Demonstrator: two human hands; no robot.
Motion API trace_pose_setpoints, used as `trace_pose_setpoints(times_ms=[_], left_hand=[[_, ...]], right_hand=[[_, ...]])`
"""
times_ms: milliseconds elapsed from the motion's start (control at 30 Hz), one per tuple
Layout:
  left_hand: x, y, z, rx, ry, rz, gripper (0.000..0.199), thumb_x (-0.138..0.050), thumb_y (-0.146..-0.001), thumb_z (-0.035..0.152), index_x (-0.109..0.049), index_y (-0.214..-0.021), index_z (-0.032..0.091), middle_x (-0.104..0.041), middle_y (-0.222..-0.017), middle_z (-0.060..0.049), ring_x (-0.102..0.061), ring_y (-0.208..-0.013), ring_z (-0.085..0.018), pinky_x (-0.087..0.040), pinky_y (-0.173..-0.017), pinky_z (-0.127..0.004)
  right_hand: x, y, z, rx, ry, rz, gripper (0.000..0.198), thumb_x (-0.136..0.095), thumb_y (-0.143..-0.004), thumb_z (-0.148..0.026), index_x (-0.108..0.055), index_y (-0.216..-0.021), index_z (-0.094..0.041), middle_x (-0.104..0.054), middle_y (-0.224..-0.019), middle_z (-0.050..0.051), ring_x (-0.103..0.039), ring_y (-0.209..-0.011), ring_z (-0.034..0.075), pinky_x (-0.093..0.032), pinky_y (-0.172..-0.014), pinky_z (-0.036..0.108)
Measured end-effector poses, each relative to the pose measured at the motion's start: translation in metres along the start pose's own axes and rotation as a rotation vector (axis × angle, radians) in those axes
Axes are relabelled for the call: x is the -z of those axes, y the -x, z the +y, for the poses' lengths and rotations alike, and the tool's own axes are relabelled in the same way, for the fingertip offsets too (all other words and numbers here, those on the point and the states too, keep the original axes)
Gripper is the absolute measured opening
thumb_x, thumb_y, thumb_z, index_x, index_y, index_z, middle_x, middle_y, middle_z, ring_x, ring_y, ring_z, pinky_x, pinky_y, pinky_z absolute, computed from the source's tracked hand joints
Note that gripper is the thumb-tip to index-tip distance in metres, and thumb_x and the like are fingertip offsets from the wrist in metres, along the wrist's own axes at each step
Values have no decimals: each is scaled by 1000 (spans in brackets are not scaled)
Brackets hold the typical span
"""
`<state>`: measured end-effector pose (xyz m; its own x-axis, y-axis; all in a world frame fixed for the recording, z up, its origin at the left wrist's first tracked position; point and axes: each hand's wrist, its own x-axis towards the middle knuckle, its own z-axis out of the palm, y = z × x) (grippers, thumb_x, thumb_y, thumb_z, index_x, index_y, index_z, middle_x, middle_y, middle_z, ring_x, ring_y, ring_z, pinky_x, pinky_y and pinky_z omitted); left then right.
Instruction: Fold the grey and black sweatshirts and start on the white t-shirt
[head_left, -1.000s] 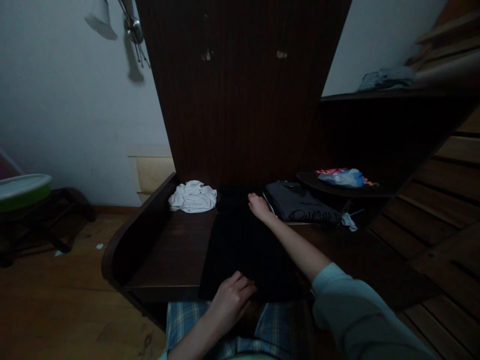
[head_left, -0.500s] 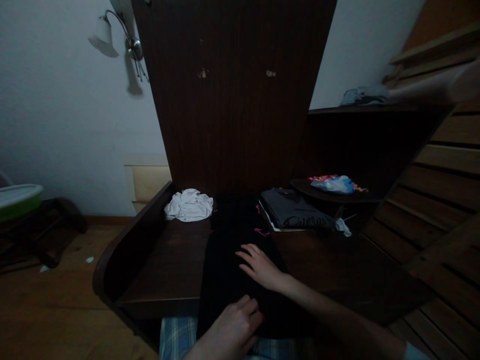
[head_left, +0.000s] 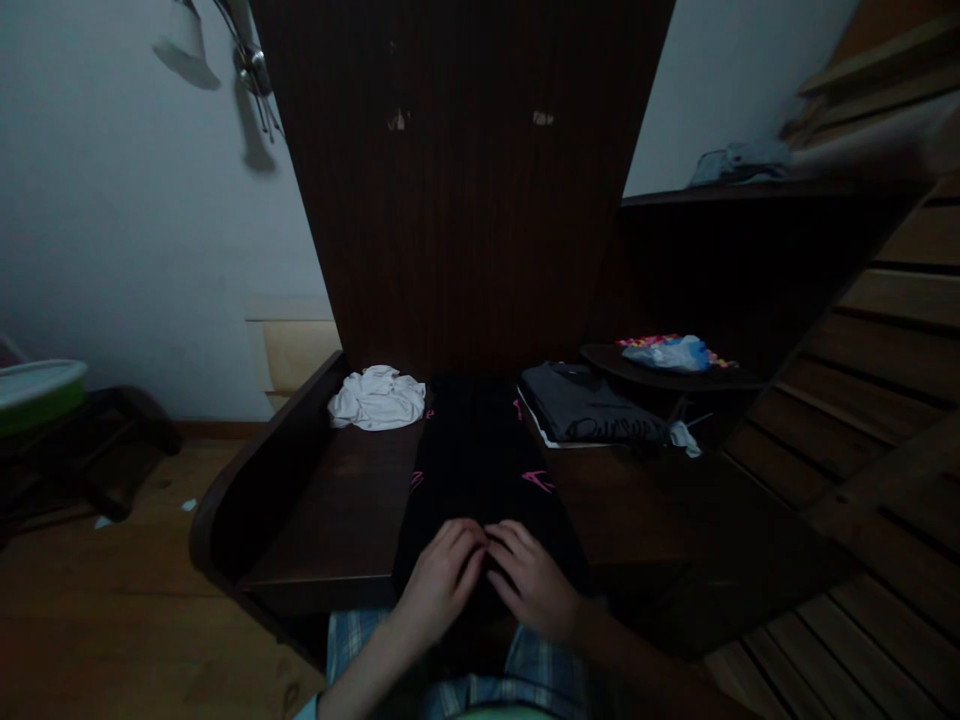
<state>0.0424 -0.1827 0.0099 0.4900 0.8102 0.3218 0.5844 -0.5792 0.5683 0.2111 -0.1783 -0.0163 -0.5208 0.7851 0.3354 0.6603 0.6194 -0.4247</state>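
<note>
Left hand (head_left: 444,575) and right hand (head_left: 531,582) half-curled, fingertips close together — any grip unclear — at the near end of a flat black fabric garment (head_left: 476,460) (pink marks (head_left: 538,481) each side), on a dark-brown wooden surface (head_left: 337,510), between a crumpled white cloth (head_left: 379,398) and a folded dark-grey garment (head_left: 585,400).

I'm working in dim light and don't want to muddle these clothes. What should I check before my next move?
1. Black garment laid out lengthwise on the dark desktop: ok.
2. Left hand and right hand together at its near part: ok.
3. Cloth pinched between the fingers: cannot tell, the hands hide it.
4. White cloth out of the hands' way: ok, crumpled farther back on the left.
5. Grey garment out of their way: ok, folded farther back on the right.
</note>
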Motion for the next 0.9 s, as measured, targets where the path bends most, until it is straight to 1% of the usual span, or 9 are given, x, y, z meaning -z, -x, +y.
trace_pose_setpoints(times_ms=[67,133,200,267,333,467,667,800,900], left_hand=[[-7,-2,-12,3,-36,42,23,-37,-85,20,-51,-105,21,-56,-107,-5,-50,-102,-16,-42,-89,-33],[-14,-2,-20,-39,-106,26,29,-42,-83,22,-49,-112,22,-53,-114,-5,-47,-107,-18,-41,-91,-36],[-18,0,-22,-68,-185,1,34,-44,-82,24,-47,-117,24,-50,-121,-4,-43,-111,-20,-40,-93,-39],[-20,2,-22,-88,-240,-29,38,-45,-82,27,-45,-120,27,-45,-128,-2,-41,-114,-22,-39,-94,-40],[-18,2,-21,-106,-261,-67,41,-46,-81,30,-43,-122,28,-43,-131,0,-39,-115,-22,-38,-95,-41],[-13,1,-19,-105,-245,-116,45,-48,-81,33,-41,-124,28,-44,-131,1,-37,-116,-22,-37,-95,-42],[-11,1,-19,-82,-221,-146,47,-49,-80,38,-41,-125,29,-42,-133,1,-35,-118,-24,-36,-95,-44],[-13,0,-20,-84,-211,-126,47,-50,-79,37,-41,-125,29,-43,-132,1,-35,-117,-24,-35,-95,-44],[-13,0,-20,-77,-206,-134,48,-50,-79,37,-41,-125,29,-42,-133,2,-35,-117,-24,-35,-95,-44]], right_hand=[[12,-9,5,-28,-151,1,25,-42,-81,-18,-60,-98,-19,-61,-102,6,-52,-99,18,-42,-87,33],[26,-27,15,-109,-297,-6,21,-42,-82,-21,-62,-85,-19,-65,-85,3,-58,-82,15,-46,-76,27],[36,-51,30,-220,-378,27,17,-45,-80,-24,-61,-84,-19,-65,-80,2,-59,-73,14,-46,-64,24],[39,-80,46,-303,-390,65,16,-48,-78,-23,-60,-88,-19,-64,-74,0,-59,-63,12,-44,-58,22],[37,-109,61,-387,-335,115,19,-51,-75,-17,-57,-94,-20,-64,-80,0,-57,-56,9,-42,-56,21],[24,-156,81,-565,-267,97,26,-54,-73,-12,-54,-98,-19,-62,-69,-3,-52,-45,7,-41,-54,20],[13,-190,95,-678,-260,46,14,-58,-71,-16,-56,-85,-17,-58,-59,-4,-50,-41,7,-39,-48,19],[11,-200,102,-717,-214,31,19,-70,-58,-15,-55,-70,-17,-57,-63,-2,-55,-54,11,-37,-49,19],[10,-204,105,-706,-176,50,24,-72,-52,-11,-54,-67,-18,-58,-69,-2,-56,-64,12,-37,-52,19]])
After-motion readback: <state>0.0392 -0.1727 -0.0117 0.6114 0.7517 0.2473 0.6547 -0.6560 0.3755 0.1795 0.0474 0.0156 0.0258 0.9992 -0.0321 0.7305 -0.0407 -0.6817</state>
